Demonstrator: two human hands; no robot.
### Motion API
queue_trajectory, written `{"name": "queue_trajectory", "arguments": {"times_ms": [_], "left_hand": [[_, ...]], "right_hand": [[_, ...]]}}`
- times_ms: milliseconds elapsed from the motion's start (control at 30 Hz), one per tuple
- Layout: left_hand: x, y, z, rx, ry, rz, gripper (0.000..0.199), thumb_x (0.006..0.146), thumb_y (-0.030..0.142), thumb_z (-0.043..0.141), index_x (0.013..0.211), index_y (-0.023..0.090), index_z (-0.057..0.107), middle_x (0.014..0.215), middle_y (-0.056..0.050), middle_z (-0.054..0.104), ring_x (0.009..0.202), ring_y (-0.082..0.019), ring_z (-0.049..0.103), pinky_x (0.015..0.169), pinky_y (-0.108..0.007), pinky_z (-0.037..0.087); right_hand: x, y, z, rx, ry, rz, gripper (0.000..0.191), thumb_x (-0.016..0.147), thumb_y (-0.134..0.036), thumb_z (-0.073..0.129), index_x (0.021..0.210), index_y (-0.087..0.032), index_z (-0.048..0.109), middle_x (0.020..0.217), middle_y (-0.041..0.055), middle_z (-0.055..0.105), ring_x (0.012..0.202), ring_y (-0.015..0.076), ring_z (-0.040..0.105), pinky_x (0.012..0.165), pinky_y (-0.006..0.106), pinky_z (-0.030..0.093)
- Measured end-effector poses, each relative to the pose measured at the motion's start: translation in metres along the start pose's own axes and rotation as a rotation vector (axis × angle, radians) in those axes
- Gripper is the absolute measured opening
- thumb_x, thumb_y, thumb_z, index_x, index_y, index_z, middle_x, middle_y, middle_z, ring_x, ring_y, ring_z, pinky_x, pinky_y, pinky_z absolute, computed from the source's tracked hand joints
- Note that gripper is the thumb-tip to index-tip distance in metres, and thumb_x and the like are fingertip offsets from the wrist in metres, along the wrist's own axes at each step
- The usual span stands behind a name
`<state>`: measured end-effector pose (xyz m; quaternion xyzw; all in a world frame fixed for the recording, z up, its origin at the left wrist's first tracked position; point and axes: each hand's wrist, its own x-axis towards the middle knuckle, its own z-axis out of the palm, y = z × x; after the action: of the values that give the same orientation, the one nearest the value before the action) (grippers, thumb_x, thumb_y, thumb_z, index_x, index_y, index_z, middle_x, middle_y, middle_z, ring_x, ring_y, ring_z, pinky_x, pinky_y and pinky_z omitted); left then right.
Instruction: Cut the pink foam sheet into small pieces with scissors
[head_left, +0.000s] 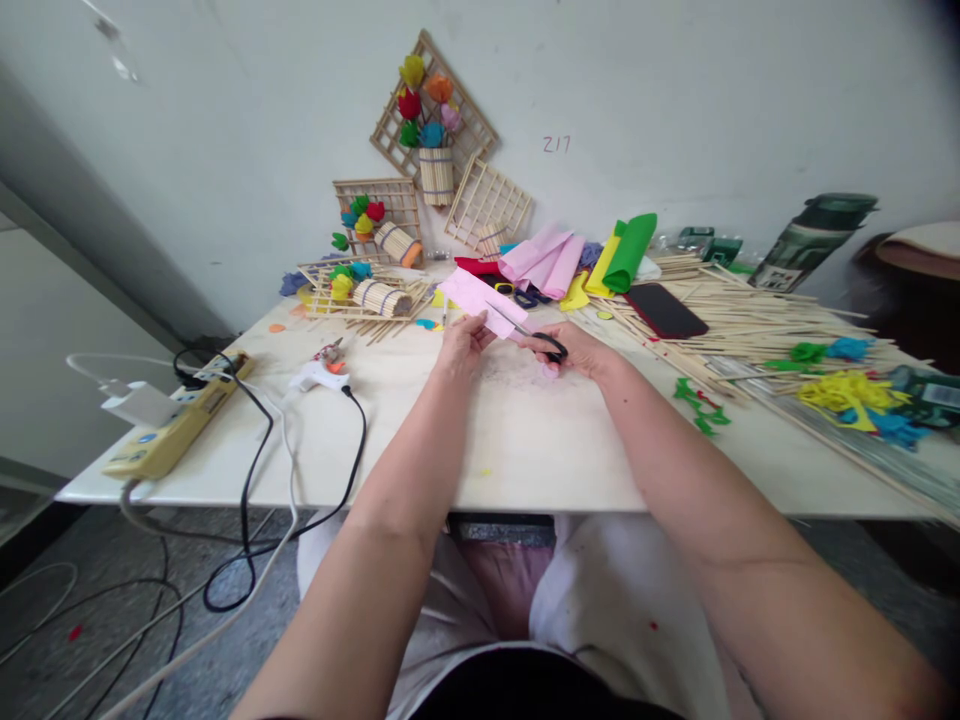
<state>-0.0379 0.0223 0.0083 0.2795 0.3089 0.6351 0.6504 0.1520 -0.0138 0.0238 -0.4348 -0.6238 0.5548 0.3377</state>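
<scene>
Over the middle of the white table [420, 430], my left hand [466, 345] pinches the lower edge of a pink paper sheet [474, 293]. My right hand [574, 352] is closed around the black handles of a pair of scissors [553, 346]. Their blades point left and lie against the pink sheet near my left fingers. Whether the blades are parted I cannot tell. A small pink scrap shows under my right hand. Behind the sheet lie folded pink paper [541, 262], green rolled paper [631, 255] and yellow paper [604, 262].
Stick lattices with paper flowers [433, 110] stand against the wall. At left are a glue gun [321, 374] and a power strip [180, 415], their cords hanging over the front edge. Thin wooden sticks [757, 320], a phone [666, 310] and a dark bottle [814, 243] occupy the right.
</scene>
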Motion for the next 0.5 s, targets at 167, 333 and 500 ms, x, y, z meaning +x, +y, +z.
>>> {"name": "queue_trajectory", "arguments": {"times_ms": [167, 333, 500], "left_hand": [[-0.0008, 0.0003, 0.0016, 0.0, 0.011, -0.004, 0.013, 0.072, 0.007, 0.067, 0.08, 0.015, 0.061, 0.071, -0.002, 0.069, 0.075, -0.015, 0.069, 0.085, -0.031, 0.054], [0.0021, -0.0004, -0.0012, -0.002, -0.01, 0.01, 0.012, 0.072, 0.008, 0.066, 0.08, 0.015, 0.061, 0.07, -0.001, 0.069, 0.068, -0.012, 0.068, 0.083, -0.029, 0.055], [0.0042, -0.0014, -0.0035, -0.01, -0.024, 0.021, 0.013, 0.072, 0.008, 0.066, 0.081, 0.015, 0.061, 0.07, -0.001, 0.069, 0.066, -0.012, 0.068, 0.082, -0.028, 0.055]], "right_hand": [[-0.0003, -0.0005, 0.0008, 0.015, 0.0, 0.004, 0.023, 0.076, -0.034, 0.07, 0.073, -0.013, 0.06, 0.05, -0.0035, 0.05, 0.032, 0.0051, 0.04, 0.032, 0.018, 0.031], [0.0031, 0.0022, 0.0001, 0.025, -0.003, -0.027, 0.026, 0.073, -0.036, 0.073, 0.072, -0.013, 0.059, 0.048, -0.0045, 0.048, 0.031, 0.0047, 0.037, 0.031, 0.019, 0.03], [0.0046, 0.0035, -0.0001, 0.015, -0.005, -0.053, 0.028, 0.072, -0.038, 0.073, 0.07, -0.014, 0.059, 0.046, -0.0049, 0.047, 0.032, 0.0043, 0.036, 0.031, 0.018, 0.028]]}}
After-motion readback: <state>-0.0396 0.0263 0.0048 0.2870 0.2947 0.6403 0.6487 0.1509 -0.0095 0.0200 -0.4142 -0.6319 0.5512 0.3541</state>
